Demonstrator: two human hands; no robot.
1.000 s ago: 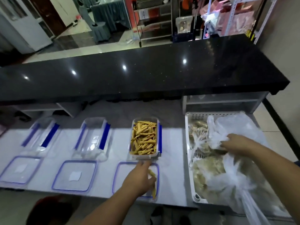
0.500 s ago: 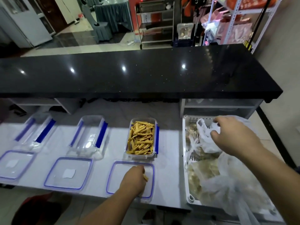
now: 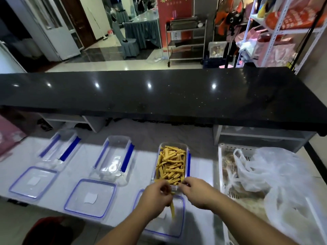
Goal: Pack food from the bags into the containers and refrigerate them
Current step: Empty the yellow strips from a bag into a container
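Containers come first in my count: three clear boxes stand in a row on the white table (image 3: 21,175). The left box (image 3: 61,146) and the middle box (image 3: 115,155) hold nothing, and the right box (image 3: 172,164) is filled to the rim with yellow food sticks (image 3: 170,165). Three blue-rimmed lids lie flat, one in front of each box: the left lid (image 3: 32,182), the middle lid (image 3: 90,198) and the right lid (image 3: 163,217), which my arms partly cover. The left and middle lids each carry a white label, but I can read nothing on them.

My left hand (image 3: 155,196) is curled round a few sticks, and one loose stick (image 3: 172,209) hangs from it over the right lid. My right hand (image 3: 196,190) sits just beside the near edge of the filled box with its fingers bent; I cannot tell whether it pinches anything.

A white basket (image 3: 220,161) stands to the right of the table, holding clear plastic bags (image 3: 269,170) with pale food inside; I cannot count them surely. Behind everything runs one long black counter (image 3: 159,92). A red banner (image 3: 174,7) far back bears yellow characters too blurred for me to read.
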